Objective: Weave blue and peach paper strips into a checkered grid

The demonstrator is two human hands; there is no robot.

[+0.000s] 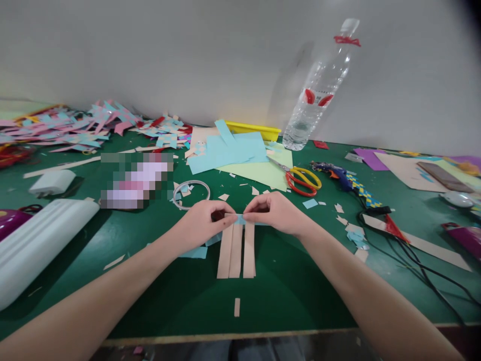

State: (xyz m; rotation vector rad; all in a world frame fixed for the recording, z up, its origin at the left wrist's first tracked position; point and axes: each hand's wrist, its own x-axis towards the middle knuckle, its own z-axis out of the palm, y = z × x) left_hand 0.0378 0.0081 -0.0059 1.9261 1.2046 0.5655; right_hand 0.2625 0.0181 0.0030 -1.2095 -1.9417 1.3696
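With thumb and fingertips of my left hand (pixel 210 219) and right hand (pixel 273 212), I pinch the narrow light-blue paper strip (pixel 240 219) across the far ends of long peach paper strips (pixel 235 253), above the dark-green tabletop (pixel 293 301).

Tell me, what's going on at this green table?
A person is doing handwork with paper: the left hand and right hand pinch a narrow light-blue strip across the far ends of several peach strips. Those strips run toward the person, with a gap between some of them; whether they are joined to the blue one is hard to tell. The scissors lie beyond the right hand, out of use, and paper scraps are scattered around.
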